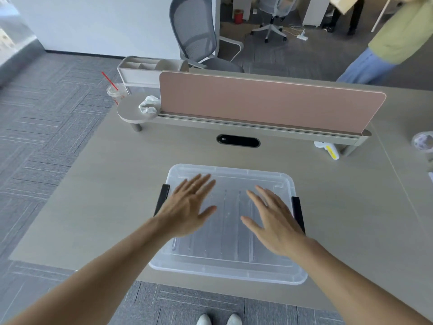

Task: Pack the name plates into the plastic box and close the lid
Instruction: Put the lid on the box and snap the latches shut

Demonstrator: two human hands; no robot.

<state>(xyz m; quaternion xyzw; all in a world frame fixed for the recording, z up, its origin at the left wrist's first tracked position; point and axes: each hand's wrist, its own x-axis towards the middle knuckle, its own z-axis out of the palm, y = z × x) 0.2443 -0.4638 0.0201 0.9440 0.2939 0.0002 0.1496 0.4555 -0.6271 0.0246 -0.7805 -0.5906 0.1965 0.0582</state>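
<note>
Spreading left hand [187, 207] and right hand [276, 224] flat, empty, over the lid [234, 175]; uneven pressure may leave its latches [161, 198] unclipped.

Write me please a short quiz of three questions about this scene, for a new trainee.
1. True or false: the lid lies on the plastic box.
2. Choose one. The left hand and the right hand are: A) gripping the black latches; B) open and flat over the lid; C) each holding a name plate.
3. Short answer: what colour is the divider panel behind the box?

Key: 1 true; 2 B; 3 pink.
</note>
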